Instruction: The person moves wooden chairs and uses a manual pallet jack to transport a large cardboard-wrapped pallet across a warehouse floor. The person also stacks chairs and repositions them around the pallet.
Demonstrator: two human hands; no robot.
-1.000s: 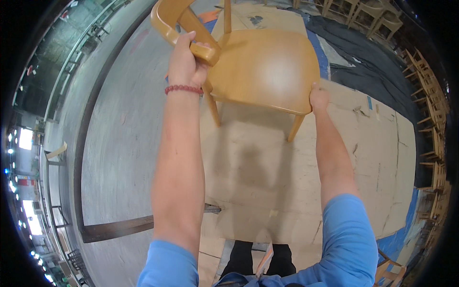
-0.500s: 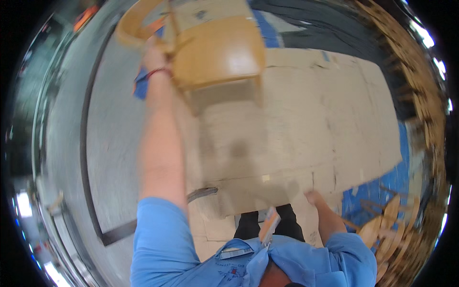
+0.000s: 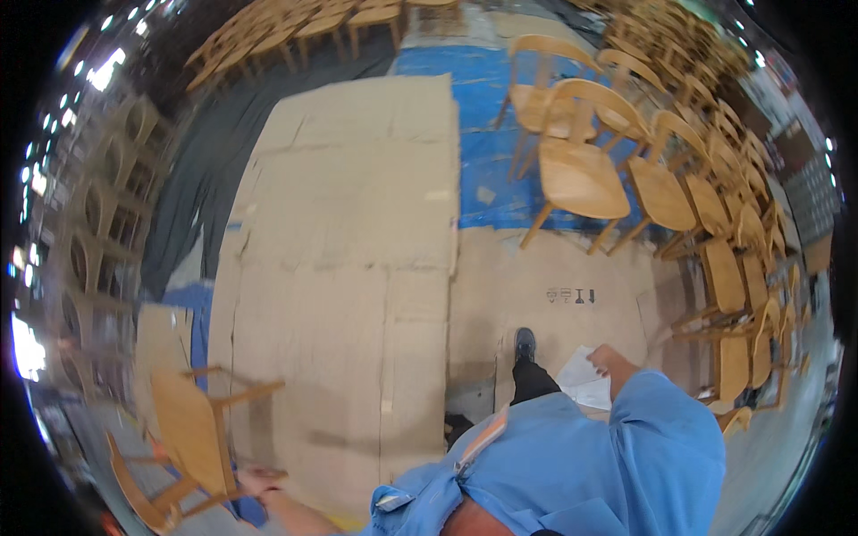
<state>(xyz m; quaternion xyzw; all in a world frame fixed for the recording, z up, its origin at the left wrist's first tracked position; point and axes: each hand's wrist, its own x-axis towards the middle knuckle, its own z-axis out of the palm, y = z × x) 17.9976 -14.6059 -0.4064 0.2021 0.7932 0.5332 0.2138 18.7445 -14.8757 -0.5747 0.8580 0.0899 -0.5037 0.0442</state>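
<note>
At the lower left, a light wooden chair (image 3: 189,431) stands beside the cardboard, its curved backrest toward the picture's left edge. My left hand (image 3: 259,482) is closed around one of its legs, although blur softens the fingers. Blue cloth (image 3: 250,511) shows just below that hand. My right hand (image 3: 608,359) hangs at my right side with its fingers curled in. A white sheet (image 3: 585,382) shows right beside it. Whether the fingers touch the sheet or hold anything is hidden.
A long cardboard-covered surface (image 3: 344,205) stretches ahead. Several wooden chairs (image 3: 583,179) crowd the right on blue sheeting (image 3: 487,170) and cardboard flooring (image 3: 572,259). More chairs (image 3: 322,22) line the far edge. Stacked chair frames (image 3: 107,214) stand at left beside dark sheeting (image 3: 237,125).
My view has swung to the right, so the chair and my left hand now appear at the lower left. The right-hand chairs and white sheet have come into view.
</note>
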